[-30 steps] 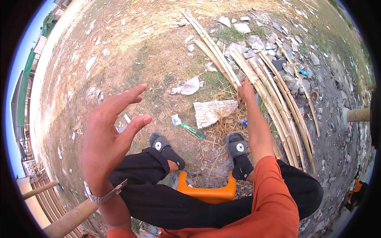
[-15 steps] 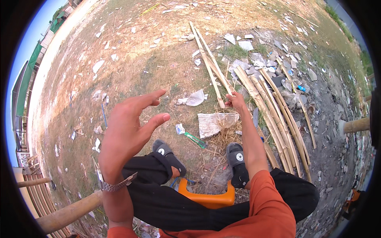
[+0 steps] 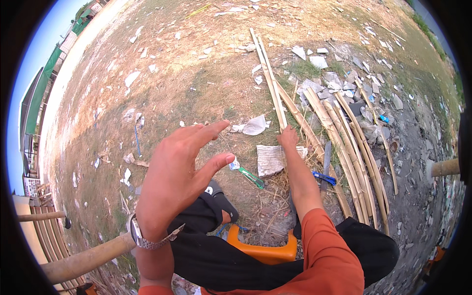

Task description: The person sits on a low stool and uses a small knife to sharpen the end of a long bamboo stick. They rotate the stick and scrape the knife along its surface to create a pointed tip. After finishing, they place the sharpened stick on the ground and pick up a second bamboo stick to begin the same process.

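Note:
My right hand (image 3: 289,136) is closed around the near ends of two narrow split-bamboo strips (image 3: 271,81) lying side by side, pointing away from me over the grass. A wider bamboo strip (image 3: 302,120) lies just to their right. Empty, with thumb and fingers apart, my left hand (image 3: 179,169) hovers above the ground on the left. Below my right hand, a ridged whitish block (image 3: 271,161) rests on straw. Left of the block is a green utility knife (image 3: 250,177). A blue utility knife (image 3: 324,178) lies across a long grey blade (image 3: 327,160), right of my forearm.
Several bamboo strips (image 3: 351,157) lie lengthwise on the right. Broken tile pieces (image 3: 318,62) and crumpled plastic (image 3: 254,126) litter the ground. An orange plastic stool (image 3: 263,251) stands between my legs. Thick bamboo poles jut in at left (image 3: 88,258) and right (image 3: 445,168).
My right hand has moved left, bringing the two narrow strips together away from the wider one. The blue utility knife shows more fully. My left hand stays open, and the view has shifted slightly.

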The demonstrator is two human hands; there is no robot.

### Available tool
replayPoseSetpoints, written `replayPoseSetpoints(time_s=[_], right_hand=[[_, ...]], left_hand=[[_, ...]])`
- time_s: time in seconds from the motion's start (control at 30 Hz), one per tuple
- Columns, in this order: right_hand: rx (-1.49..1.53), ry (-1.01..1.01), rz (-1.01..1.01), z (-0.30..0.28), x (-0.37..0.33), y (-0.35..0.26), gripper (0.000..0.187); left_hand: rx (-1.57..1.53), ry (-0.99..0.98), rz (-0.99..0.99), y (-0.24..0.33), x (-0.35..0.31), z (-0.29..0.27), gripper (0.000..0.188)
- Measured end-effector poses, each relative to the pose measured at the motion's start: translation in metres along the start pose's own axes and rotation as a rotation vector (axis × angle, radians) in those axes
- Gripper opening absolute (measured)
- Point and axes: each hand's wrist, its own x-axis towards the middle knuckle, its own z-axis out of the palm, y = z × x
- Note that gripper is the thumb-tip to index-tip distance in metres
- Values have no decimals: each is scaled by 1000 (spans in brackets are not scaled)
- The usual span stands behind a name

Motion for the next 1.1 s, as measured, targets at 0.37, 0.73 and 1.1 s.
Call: replayPoseSetpoints(time_s=[0.37,0.73,1.1], right_hand=[[431,-55,-87,-48,-32,-75,60],[766,-435,-284,-12,-221,-180,43],[327,337,-105,-30,-132,2,21]], left_hand=[[78,74,48,1,1,0,47],[-39,61,-30,-6,-2,-8,45],[-76,88,-73,-1,0,-3,44]])
